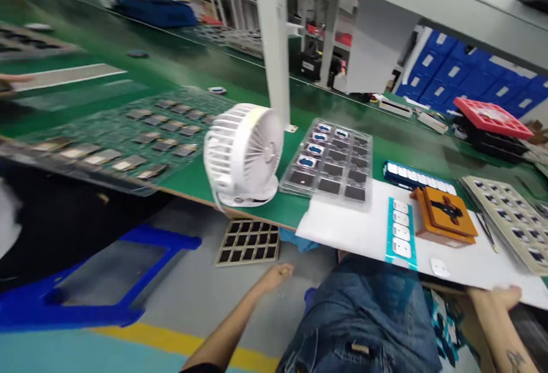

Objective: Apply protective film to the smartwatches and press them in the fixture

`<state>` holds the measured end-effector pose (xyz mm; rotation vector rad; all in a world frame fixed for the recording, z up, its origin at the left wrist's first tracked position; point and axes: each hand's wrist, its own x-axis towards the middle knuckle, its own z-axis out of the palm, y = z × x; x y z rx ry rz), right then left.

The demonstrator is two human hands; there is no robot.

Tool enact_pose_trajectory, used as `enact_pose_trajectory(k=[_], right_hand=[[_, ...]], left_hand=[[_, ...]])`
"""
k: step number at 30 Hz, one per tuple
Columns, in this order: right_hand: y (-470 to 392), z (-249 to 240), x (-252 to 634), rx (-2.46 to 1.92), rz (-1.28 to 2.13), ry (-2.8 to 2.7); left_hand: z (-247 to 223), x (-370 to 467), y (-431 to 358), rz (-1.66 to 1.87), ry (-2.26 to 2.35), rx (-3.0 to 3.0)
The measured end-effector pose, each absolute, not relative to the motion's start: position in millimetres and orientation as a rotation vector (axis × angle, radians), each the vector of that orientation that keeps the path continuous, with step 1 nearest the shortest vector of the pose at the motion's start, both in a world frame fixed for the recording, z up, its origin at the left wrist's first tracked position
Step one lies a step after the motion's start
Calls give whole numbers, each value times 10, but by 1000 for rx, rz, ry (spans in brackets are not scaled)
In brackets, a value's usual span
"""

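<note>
My left hand (276, 277) hangs below the table's front edge, over the grey floor near a compartment tray (248, 242); its fingers look curled, and what they hold, if anything, is too blurred to name. At the lower right, my right hand (496, 298) rests at the table's front edge beside white paper (342, 222), its fingers partly hidden. On the paper lie a teal strip with white pieces (401, 230), an orange fixture (447, 213), tweezers (487, 230) and a small white piece (439, 267). A clear tray (329, 162) holds several small parts.
A white fan (244, 153) stands at the table edge, beside a white post (274, 48). Flat parts (165, 144) lie to the left. A beige tray (511, 213) sits at right. A blue stool frame (124, 310) and another person's hand (17, 78) are at left.
</note>
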<state>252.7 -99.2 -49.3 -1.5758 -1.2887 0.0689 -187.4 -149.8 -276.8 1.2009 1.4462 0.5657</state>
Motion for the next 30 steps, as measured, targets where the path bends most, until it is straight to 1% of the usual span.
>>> enact_pose_trajectory(k=[4,7,9,12,15,17,19,21,23,26,28,30], right_hand=[[-958,-763,2800,-1480,280,-942],[-1004,-921,2885,-1410,418,-714],[-1116,-1026,2919,-1319,620,-488],[-1428,-1236,2861,-1190,984,-200],[-1791,-1448,2588,-1248,1234,-226],[-1954,-1475,2361,-1315,1451,-435],[-1999,-1342,2217,-1310,1527,-788],[-1915,-1065,2206,-1224,1416,-1190],[-1724,-727,2287,-1055,1156,-1512],[-1370,-322,2389,-821,732,-1822],[-1187,-209,2379,-759,565,-1955],[-1081,-222,2332,-764,485,-2032]], left_hand=[[-2261,-1975,-1369,411,1389,1302],[-1775,-1621,-1555,388,1224,1328],[-1508,-1224,-1659,479,1082,1233],[-1230,-607,-1631,688,1012,1101],[-1076,-178,-1459,780,1050,1142],[-1025,-35,-1380,773,1100,1192],[-1005,19,-1384,766,1151,1209],[-1007,33,-1456,793,1216,1205],[-1023,54,-1551,846,1296,1177],[-1050,130,-1642,942,1386,1068],[-1051,167,-1646,985,1409,1010],[-1020,138,-1624,1005,1445,999]])
